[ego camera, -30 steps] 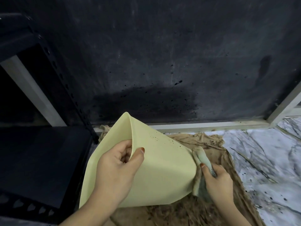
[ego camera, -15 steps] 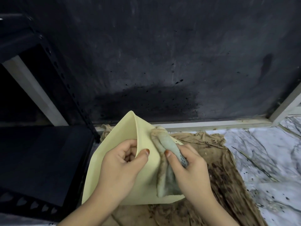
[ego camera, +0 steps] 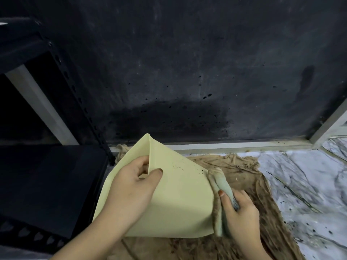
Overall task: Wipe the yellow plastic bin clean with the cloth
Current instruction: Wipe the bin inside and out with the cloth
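my left hand (ego camera: pixel 131 192) pinches the yellow bin (ego camera: pixel 180 199) at its rim; my right hand (ego camera: pixel 238 212) grips the cloth (ego camera: pixel 219 186) against its right edge, marble floor (ego camera: pixel 309 184) open beyond.

1. Floor (ego camera: pixel 309 177): white marble-patterned surface with grey veining, speckled with small dark spots to my right.
2. Brown cloth (ego camera: pixel 244 166): spread directly on the floor, crumpled and heavily stained, its far edge reaching the pale strip (ego camera: pixel 234 146) at the foot of the dark wall.
3. Yellow bin (ego camera: pixel 180 199): tilted, its lower edge over the brown cloth; contact cannot be confirmed.
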The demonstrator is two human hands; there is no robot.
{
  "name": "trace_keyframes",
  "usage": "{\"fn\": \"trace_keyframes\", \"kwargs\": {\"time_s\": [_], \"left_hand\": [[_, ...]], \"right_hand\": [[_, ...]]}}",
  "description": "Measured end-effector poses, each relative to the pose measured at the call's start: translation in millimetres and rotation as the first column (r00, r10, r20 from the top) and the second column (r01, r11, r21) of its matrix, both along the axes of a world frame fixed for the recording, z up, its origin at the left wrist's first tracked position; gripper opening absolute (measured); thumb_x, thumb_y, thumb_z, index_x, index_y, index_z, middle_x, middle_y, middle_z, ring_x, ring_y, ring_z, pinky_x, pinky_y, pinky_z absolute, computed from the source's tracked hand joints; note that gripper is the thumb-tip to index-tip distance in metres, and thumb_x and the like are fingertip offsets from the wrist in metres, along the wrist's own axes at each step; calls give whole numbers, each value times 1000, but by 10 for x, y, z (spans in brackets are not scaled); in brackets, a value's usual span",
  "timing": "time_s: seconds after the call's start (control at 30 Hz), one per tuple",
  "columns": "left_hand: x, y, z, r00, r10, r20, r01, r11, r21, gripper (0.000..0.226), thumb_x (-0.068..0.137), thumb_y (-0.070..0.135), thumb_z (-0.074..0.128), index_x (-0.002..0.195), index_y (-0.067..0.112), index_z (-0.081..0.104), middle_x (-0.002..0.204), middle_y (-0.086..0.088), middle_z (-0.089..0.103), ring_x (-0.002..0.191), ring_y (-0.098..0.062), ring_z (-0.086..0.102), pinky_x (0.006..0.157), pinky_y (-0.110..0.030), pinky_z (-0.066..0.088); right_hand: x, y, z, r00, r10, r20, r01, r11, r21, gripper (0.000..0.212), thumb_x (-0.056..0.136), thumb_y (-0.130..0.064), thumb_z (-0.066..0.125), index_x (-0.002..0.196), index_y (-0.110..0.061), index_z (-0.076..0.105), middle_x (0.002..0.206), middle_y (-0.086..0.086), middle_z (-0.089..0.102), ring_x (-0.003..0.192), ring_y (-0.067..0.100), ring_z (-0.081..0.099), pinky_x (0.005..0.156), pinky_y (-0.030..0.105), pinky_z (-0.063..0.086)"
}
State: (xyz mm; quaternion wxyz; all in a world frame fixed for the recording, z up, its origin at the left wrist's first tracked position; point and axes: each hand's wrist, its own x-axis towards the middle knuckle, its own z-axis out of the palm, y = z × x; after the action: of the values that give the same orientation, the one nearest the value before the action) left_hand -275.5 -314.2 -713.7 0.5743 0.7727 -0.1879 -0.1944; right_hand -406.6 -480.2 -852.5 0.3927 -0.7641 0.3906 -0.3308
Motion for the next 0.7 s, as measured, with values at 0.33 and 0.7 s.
{"fn": "trace_keyframes", "kwargs": {"time_s": [0.33, 0.7], "left_hand": [[-15, -37, -49, 993, 86, 79, -79, 993, -93, 42, 86, 13, 57, 69, 49, 70, 80, 10, 76, 77, -28, 66, 58, -19, 49], [-82, -67, -119, 988, 90, 129, -78, 992, -97, 30, 84, 16, 57, 81, 43, 69, 78, -9, 73, 71, -43, 60, 60, -43, 52]], "right_hand": [[76, 191, 187, 992, 72, 103, -64, 995, -70, 10, 75, -12, 73, 84, -14, 71, 79, -7, 62, 79, 4, 56, 71, 2, 37], [695, 433, 791, 931, 317, 178, -305, 948, -95, 11, 82, -30, 60, 91, -31, 67, 82, -19, 57, 79, 0, 57, 66, 13, 42]]}}
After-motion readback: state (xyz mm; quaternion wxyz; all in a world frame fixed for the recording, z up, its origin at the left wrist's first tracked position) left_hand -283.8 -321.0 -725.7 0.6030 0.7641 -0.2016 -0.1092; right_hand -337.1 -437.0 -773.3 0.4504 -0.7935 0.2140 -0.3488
